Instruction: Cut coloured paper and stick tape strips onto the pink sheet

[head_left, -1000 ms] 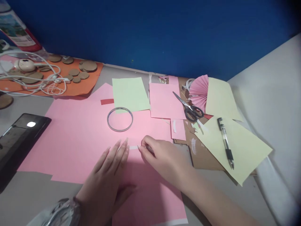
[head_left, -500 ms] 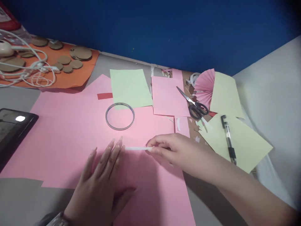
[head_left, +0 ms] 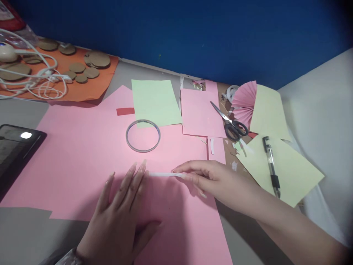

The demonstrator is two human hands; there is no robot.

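A narrow white strip (head_left: 164,174), which looks like tape, lies across the large pink sheet (head_left: 79,147). My left hand (head_left: 118,209) rests flat on that sheet with its fingers spread, the fingertips at the strip's left end. At the other end, my right hand (head_left: 204,176) pinches the strip between thumb and fingers, and a bit of white shows below those fingers. A thin grey ring (head_left: 143,151) lies on the pink sheet just beyond both hands.
Scissors (head_left: 230,123) lie on a smaller pink sheet (head_left: 195,114), beside a pleated pink fan (head_left: 245,103). A pen (head_left: 271,165) rests on yellow paper at right. At left are a phone (head_left: 19,154), tangled white cables (head_left: 41,79) and cardboard discs (head_left: 97,59) on orange paper.
My right hand has slid slightly right along the strip, and its lower fingers have opened out a little. My left hand stays flat. The whole view has shifted slightly.
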